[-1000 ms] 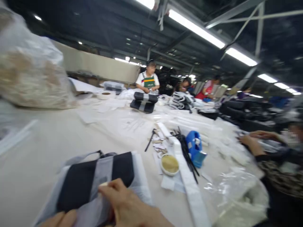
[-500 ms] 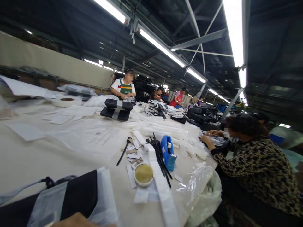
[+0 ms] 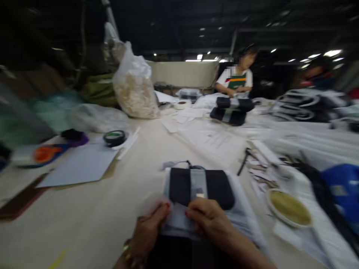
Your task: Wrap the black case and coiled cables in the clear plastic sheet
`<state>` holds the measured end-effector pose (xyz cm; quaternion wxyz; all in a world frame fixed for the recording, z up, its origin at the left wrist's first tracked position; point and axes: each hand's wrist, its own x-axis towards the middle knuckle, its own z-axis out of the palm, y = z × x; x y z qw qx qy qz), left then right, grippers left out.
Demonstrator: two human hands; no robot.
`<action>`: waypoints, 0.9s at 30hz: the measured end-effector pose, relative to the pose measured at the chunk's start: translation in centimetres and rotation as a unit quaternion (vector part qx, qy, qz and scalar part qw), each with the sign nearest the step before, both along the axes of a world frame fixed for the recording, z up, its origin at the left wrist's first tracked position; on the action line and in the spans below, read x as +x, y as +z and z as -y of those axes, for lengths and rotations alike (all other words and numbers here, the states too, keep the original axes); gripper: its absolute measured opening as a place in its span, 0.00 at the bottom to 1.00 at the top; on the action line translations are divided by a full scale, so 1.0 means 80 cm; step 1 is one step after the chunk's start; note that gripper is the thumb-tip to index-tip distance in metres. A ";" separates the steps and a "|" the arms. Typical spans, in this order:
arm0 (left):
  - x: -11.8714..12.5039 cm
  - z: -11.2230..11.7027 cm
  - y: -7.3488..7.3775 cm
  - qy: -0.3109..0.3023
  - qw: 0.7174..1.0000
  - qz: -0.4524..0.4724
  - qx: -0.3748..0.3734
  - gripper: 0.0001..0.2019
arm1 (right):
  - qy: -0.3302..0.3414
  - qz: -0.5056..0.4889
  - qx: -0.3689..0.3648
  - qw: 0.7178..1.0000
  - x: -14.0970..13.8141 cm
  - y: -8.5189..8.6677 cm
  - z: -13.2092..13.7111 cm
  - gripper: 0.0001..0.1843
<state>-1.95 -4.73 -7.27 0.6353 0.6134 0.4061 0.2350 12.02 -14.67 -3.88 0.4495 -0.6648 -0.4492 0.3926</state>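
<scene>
A black pouch (image 3: 181,186) with a pale band around its middle lies on a thin whitish sheet (image 3: 244,220) in front of me. At its near edge, my left hand (image 3: 151,226) pinches a thin translucent sheet (image 3: 180,215) between thumb and fingers. My right hand (image 3: 206,216) closes on the same sheet from the right, its knuckles close to the pouch. A small pale piece (image 3: 200,195) shows above my right fingers; blur hides what it is. Dark cord loops (image 3: 190,164) stick out at the pouch's far side.
To the right are a round tin of yellowish paste (image 3: 290,207), black straps (image 3: 316,179) and a blue tape dispenser (image 3: 342,190). On the left lie a roll of black tape (image 3: 114,138) and grey board (image 3: 81,164). Stacked pouches (image 3: 231,112) and a co-worker (image 3: 237,80) are beyond.
My view has swung left and down. The pouch now appears in the middle, and both my hands are in view at the translucent sheet; before, only part of one hand showed.
</scene>
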 end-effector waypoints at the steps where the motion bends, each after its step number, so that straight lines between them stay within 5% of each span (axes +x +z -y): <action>1: -0.013 -0.005 0.002 0.027 0.999 0.000 -0.019 0.19 | 0.010 -0.014 0.004 1.000 0.003 -0.002 -0.002 0.11; 2: -0.020 -0.008 0.004 0.045 0.993 0.066 -0.087 0.19 | 0.018 -0.019 0.003 1.000 0.006 -0.004 -0.003 0.10; 11: -0.003 -0.002 0.010 0.085 0.971 0.182 -0.127 0.20 | 0.045 0.063 -0.071 0.994 0.000 -0.003 -0.002 0.14; 18: -0.006 -0.003 0.009 0.091 0.967 0.202 -0.129 0.18 | 0.061 0.107 -0.084 0.989 -0.005 -0.003 -0.013 0.13; 27: -0.001 -0.003 0.019 0.118 0.962 0.219 -0.114 0.19 | 0.066 0.287 -0.077 0.953 -0.018 -0.004 -0.021 0.14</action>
